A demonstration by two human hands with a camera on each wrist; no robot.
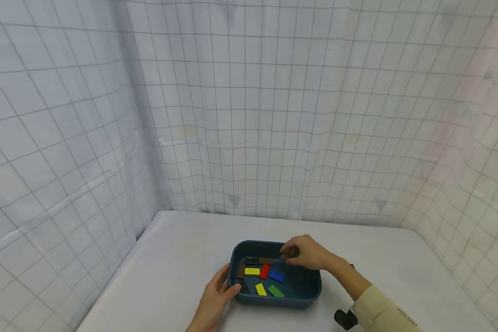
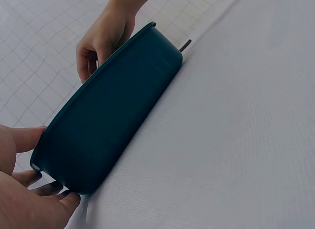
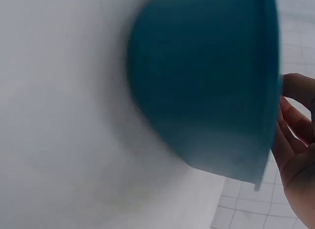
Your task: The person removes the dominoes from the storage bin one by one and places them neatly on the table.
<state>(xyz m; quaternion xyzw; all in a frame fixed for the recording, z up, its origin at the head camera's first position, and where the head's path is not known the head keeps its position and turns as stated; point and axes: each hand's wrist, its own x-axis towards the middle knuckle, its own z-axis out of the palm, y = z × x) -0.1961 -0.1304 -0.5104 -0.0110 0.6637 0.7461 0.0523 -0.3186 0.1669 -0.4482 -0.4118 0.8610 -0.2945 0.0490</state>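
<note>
A dark teal plastic bin point(image 1: 274, 302) sits on the white table. My left hand point(image 1: 213, 297) grips its left end, thumb over the rim and fingers along the outer wall. Over the far right part of the bin, my right hand point(image 1: 309, 252) reaches in with bent fingers; I cannot tell whether they hold anything. Flat blocks lie on the bin's floor, mostly toward the left: a red block point(image 1: 264, 271), a blue block point(image 1: 276, 276), a green block point(image 1: 275, 291), a yellow block point(image 1: 252, 271), a brown block point(image 1: 241, 270) and a black block point(image 1: 252, 261).
White grid-patterned cloth point(image 1: 249, 115) hangs behind the table point(image 1: 191, 240) and along both sides. A small black object point(image 1: 346, 319) shows beside the right sleeve point(image 1: 382, 309). A thin dark piece point(image 2: 185, 45) sticks out past the bin's far end.
</note>
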